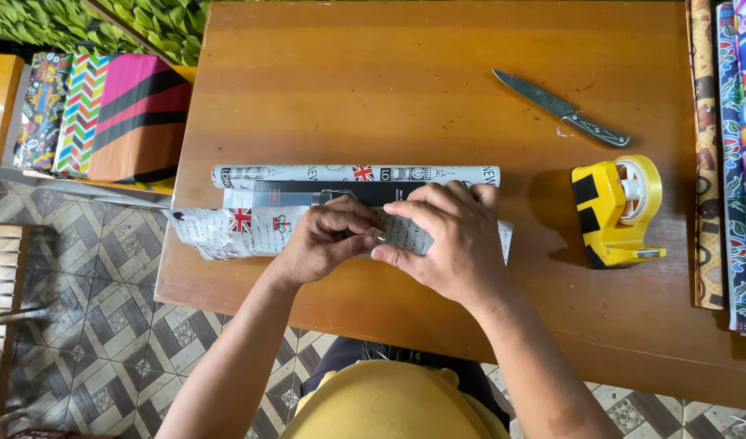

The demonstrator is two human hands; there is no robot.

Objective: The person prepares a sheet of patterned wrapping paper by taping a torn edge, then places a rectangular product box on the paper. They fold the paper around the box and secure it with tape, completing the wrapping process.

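Observation:
A long dark box (pixel 308 193) lies across the wooden table (pixel 389 89), partly covered by white newsprint-style wrapping paper (pixel 226 228) with small flag prints. The far side of the paper is curled into a roll (pixel 291 173). My left hand (pixel 324 240) and my right hand (pixel 450 236) both press on the near flap of paper over the middle of the box. Their fingertips meet on the flap; a small clear piece of tape seems to sit there, but I cannot tell for sure.
A yellow and black tape dispenser (pixel 617 213) stands to the right of the box. A knife (pixel 560 107) lies at the far right. Rolls of patterned wrapping paper (pixel 735 162) line the right edge. Wrapped colourful boxes (pixel 104 114) sit off the table's left side.

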